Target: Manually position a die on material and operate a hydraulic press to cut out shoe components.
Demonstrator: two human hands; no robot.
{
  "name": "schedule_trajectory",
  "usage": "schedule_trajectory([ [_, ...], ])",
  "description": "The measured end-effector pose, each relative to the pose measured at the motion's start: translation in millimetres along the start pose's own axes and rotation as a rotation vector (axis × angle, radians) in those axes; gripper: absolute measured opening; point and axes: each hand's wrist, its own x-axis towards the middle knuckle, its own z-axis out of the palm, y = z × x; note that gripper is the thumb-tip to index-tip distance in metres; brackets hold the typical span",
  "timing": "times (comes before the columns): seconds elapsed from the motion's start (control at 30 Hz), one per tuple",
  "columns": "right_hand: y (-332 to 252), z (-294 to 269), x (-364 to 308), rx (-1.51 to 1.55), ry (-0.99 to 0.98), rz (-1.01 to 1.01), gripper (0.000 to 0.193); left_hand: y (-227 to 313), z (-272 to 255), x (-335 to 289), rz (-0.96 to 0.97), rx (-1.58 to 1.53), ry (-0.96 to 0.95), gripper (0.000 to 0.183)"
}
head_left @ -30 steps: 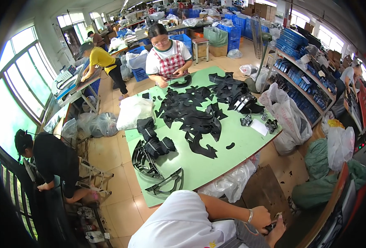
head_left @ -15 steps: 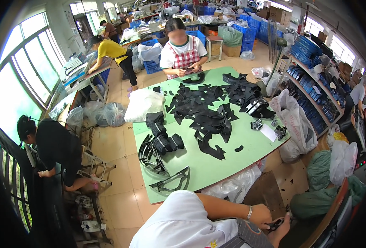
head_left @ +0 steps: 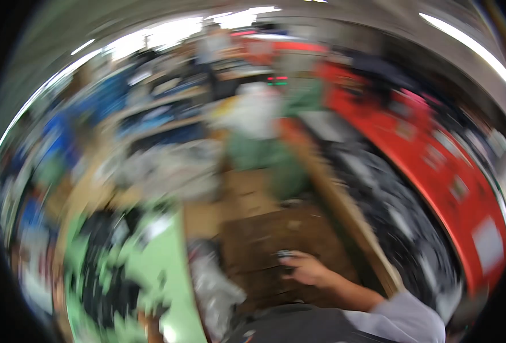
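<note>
Motion blurs much of the view. My right hand (head_left: 305, 270) reaches out over a brown sheet on the floor, its fingers closed round a small dark thing (head_left: 285, 254) with a pale glint, too blurred to name. At the lower left my left hand (head_left: 152, 327) is at the green table (head_left: 176, 274); its fingers are smeared, and a dark patch shows beside them. Black cut pieces (head_left: 107, 294) lie heaped on the table to the left of that hand.
A clear plastic bag (head_left: 214, 291) hangs beside the table edge. Beyond the brown sheet (head_left: 281, 228) stand pale and green sacks (head_left: 253, 150). A wooden edge (head_left: 350, 228) and a long red machine or panel (head_left: 413, 148) run along the right. Shelves (head_left: 167, 117) stand behind.
My view has swung right, bringing the red panel in. My hands, together before, are now apart: the left at the table, the right over the brown sheet.
</note>
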Motion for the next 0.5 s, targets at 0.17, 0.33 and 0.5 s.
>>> schedule_trajectory([
  [0.17, -139.0, -78.9, -7.3, -0.279, 0.275, -0.418, 0.024, -2.2, 213.3, 145.6, -0.31, 0.371, -0.552, 0.034],
  [0.33, -276.4, -200.6, -152.9, -0.821, 1.158, -0.951, 0.038, -39.6, 263.5, 169.7, -0.455, 0.624, -0.592, 0.042],
  [0.5, -394.9, -308.4, -242.9, -0.825, 1.634, -1.167, 0.041, -44.3, 296.7, 189.3, -0.537, 0.795, -0.4, 0.05],
])
